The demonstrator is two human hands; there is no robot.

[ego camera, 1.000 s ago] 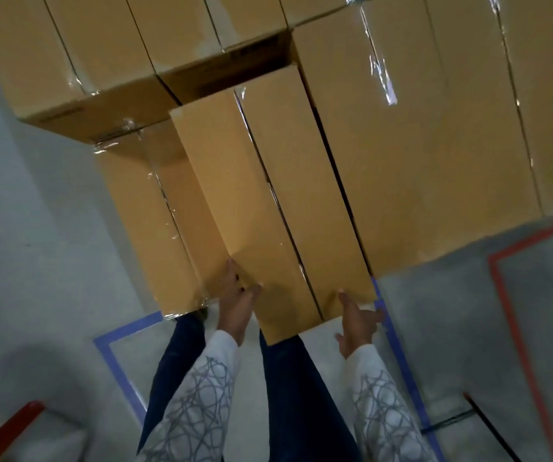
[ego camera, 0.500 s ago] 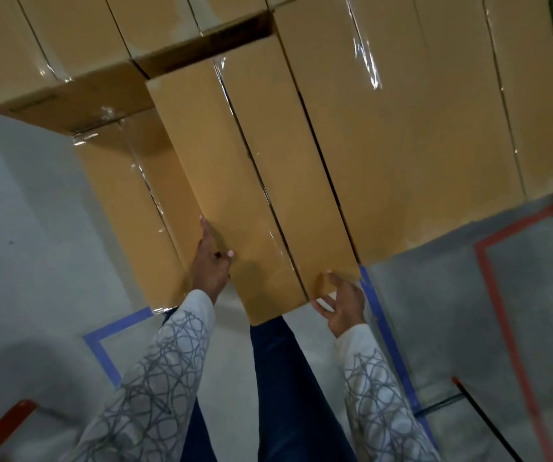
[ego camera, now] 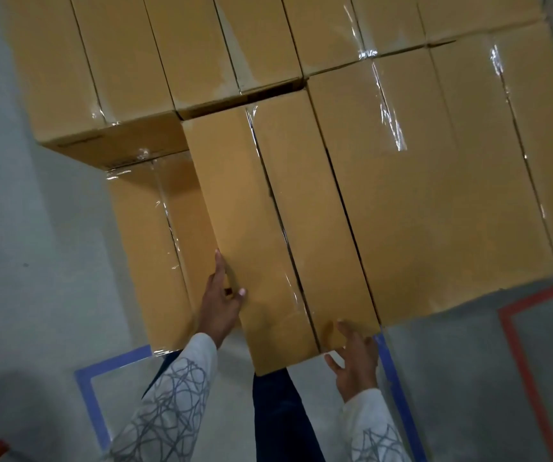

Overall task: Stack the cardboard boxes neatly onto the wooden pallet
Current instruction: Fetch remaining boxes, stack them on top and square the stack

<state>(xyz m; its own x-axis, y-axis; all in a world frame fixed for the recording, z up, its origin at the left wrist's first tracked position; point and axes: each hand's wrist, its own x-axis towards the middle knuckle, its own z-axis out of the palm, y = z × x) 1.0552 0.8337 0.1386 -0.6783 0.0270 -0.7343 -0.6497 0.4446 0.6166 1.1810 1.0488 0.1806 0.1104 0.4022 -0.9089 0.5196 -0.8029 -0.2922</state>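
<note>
Your left hand (ego camera: 221,303) lies flat-fingered along the box (ego camera: 268,211), your right hand (ego camera: 355,360) spread-fingered at its near end, likely to square it

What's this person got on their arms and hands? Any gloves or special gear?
No gloves: the left hand and right hand are bare. The left sleeve and right sleeve are long and white, printed with tangled grey lines, and end at the wrists. Dark blue trousers show between them.
</note>
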